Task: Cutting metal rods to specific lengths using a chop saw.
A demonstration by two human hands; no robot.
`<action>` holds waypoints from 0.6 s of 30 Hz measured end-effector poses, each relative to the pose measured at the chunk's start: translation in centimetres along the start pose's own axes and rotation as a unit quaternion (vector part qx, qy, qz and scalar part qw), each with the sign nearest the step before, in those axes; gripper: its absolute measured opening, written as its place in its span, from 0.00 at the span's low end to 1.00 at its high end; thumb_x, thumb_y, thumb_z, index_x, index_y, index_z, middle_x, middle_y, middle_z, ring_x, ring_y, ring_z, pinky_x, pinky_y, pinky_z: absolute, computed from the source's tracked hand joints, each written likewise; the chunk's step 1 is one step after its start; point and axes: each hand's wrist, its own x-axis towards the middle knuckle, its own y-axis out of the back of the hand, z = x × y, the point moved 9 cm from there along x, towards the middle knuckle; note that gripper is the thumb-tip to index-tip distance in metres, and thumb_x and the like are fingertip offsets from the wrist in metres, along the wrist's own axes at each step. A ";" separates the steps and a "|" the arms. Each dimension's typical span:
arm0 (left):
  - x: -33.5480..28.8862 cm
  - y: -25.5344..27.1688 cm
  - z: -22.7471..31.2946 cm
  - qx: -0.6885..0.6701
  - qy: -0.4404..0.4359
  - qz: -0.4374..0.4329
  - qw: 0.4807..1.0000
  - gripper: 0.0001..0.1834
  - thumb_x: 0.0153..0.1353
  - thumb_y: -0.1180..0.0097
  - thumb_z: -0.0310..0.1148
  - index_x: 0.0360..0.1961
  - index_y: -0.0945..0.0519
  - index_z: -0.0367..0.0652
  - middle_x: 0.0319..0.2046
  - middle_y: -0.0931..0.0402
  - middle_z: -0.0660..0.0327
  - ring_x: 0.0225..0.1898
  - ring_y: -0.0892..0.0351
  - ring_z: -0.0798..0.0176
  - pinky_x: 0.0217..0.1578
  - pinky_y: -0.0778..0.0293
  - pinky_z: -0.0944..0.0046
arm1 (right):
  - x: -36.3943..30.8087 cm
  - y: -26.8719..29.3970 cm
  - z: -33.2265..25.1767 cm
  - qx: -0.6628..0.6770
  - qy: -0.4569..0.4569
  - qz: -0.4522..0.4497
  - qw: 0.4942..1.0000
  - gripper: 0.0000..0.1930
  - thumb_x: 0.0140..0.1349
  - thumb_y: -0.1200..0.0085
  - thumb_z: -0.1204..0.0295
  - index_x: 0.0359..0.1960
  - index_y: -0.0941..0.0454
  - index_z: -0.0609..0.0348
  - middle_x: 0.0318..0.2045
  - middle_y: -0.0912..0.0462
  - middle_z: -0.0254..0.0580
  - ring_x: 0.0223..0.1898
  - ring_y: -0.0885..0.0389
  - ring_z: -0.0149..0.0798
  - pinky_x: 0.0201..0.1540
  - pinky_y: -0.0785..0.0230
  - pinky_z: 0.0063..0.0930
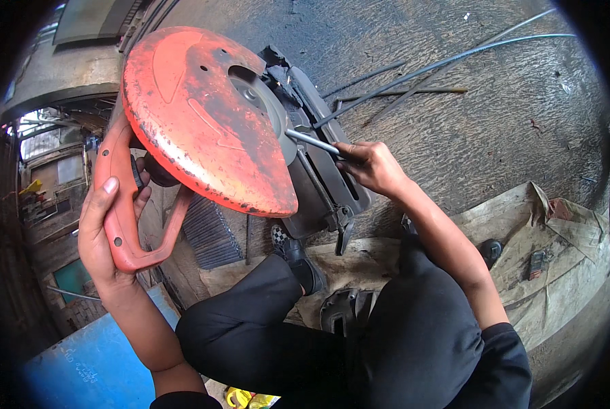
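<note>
An orange, scuffed cut-off saw (202,123) fills the upper left, its rounded guard over a grey disc hub. My left hand (100,225) is wrapped round the saw's loop handle (119,235), fingers by the dark trigger. My right hand (373,167) is closed on a short grey metal rod (311,142), whose far end reaches the guard's edge. Beneath the guard lies the saw's dark base (325,184) with a clamp screw. A long thin rod (448,65) runs from the base to the upper right. The cutting edge of the disc is hidden under the guard.
Loose dark rods (414,91) lie on the rough floor beyond the base. A bundle of cut bars (211,232) is below the handle. A dirty cloth sheet (516,273) spreads at right, with a small dark device (537,264) on it. A blue panel (100,354) stands lower left.
</note>
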 end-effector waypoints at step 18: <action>0.0 -0.3 -0.1 0.006 0.003 -0.033 0.999 0.30 0.63 0.46 0.34 0.62 0.38 0.27 0.54 0.29 0.44 0.53 0.25 0.52 0.54 0.28 0.57 | -0.9 -4.2 3.2 0.161 -0.150 -0.156 0.963 0.14 0.68 0.56 0.67 0.36 0.23 0.67 0.17 0.33 0.26 0.19 0.38 0.22 0.22 0.43 0.25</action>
